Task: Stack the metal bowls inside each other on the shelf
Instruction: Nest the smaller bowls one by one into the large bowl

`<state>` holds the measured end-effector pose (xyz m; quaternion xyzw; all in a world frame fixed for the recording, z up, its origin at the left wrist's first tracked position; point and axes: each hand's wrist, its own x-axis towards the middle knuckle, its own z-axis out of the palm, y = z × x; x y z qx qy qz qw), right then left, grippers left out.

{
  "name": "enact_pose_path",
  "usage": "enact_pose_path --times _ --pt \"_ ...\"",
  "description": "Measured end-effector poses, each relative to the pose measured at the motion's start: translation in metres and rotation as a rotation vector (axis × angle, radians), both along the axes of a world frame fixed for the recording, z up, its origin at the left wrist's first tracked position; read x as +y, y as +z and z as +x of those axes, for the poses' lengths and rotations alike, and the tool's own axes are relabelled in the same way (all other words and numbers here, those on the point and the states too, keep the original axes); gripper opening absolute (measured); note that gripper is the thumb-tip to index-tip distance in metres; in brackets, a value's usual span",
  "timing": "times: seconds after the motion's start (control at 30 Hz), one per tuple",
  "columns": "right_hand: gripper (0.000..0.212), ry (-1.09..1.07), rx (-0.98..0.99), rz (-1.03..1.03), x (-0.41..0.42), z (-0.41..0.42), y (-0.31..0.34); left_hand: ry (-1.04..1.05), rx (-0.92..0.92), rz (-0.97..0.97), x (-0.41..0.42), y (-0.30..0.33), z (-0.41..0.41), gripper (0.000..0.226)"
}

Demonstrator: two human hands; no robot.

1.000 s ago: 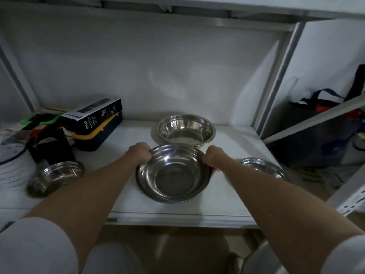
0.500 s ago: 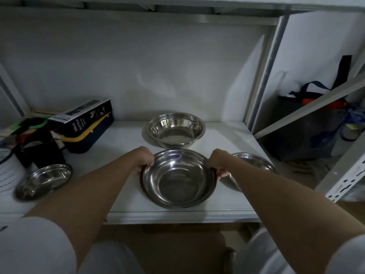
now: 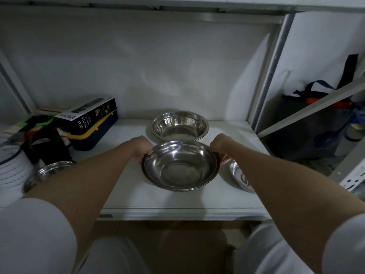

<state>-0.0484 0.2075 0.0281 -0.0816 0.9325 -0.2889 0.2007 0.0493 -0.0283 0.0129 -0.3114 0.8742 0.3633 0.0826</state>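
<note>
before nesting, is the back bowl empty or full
Empty: the back bowl sits upright, and its bare shiny inside shows down to the bottom.

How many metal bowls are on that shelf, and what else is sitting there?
Metal bowls: 4 (held bowl, back bowl, left bowl, right bowl)
Spray bottle box: 1
Blue and yellow case: 1
Black and green clutter at the far left: too dim to count
Total counted: 6

Four shiny upright metal bowls [image 3: 180,165] on shelf [image 3: 177,202]
</note>
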Motion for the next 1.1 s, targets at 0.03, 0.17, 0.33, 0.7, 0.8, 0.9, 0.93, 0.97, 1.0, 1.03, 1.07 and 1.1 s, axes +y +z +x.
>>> enact_pose_path --times 0.03,0.17,0.33,0.7,0.8,0.9,0.93,0.97,1.0,1.03,1.07,1.1 --pt "0.014 -0.007 0.023 -0.036 -0.002 -0.002 0.006 0.012 0.013 -0.006 -0.001 0.006 0.001 0.015" --pt "0.018 -0.038 0.111 -0.141 -0.011 -0.007 0.029 0.052 0.071 0.021 -0.006 0.032 -0.001 0.025" --pt "0.018 -0.111 0.202 -0.259 -0.022 -0.025 0.042 0.099 0.235 0.023 -0.015 0.052 -0.022 0.028" --pt "0.018 -0.325 0.03 -0.622 -0.056 -0.086 0.025 0.29 0.354 -0.081 -0.043 0.026 -0.099 0.034" --pt "0.02 -0.345 0.031 -0.624 -0.069 -0.105 0.01 0.31 0.338 -0.186 -0.043 0.009 -0.117 0.042" --pt "0.021 -0.343 0.09 -0.586 -0.074 -0.116 -0.006 0.281 0.322 -0.154 -0.045 -0.008 -0.131 0.037" --pt "0.024 -0.335 0.11 -0.565 -0.075 -0.119 -0.015 0.266 0.309 -0.151 -0.044 -0.013 -0.133 0.034" --pt "0.027 -0.316 0.121 -0.542 -0.074 -0.12 -0.021 0.262 0.283 -0.161 -0.041 -0.016 -0.135 0.032" --pt "0.028 -0.297 0.121 -0.525 -0.075 -0.12 -0.027 0.268 0.264 -0.183 -0.04 -0.02 -0.136 0.033" --pt "0.029 -0.279 0.113 -0.508 -0.075 -0.119 -0.031 0.282 0.244 -0.18 -0.038 -0.023 -0.137 0.034" --pt "0.034 -0.266 0.103 -0.491 -0.076 -0.121 -0.036 0.29 0.229 -0.187 -0.037 -0.026 -0.138 0.036" --pt "0.039 -0.257 0.1 -0.473 -0.077 -0.121 -0.04 0.29 0.204 -0.206 -0.037 -0.028 -0.14 0.037"
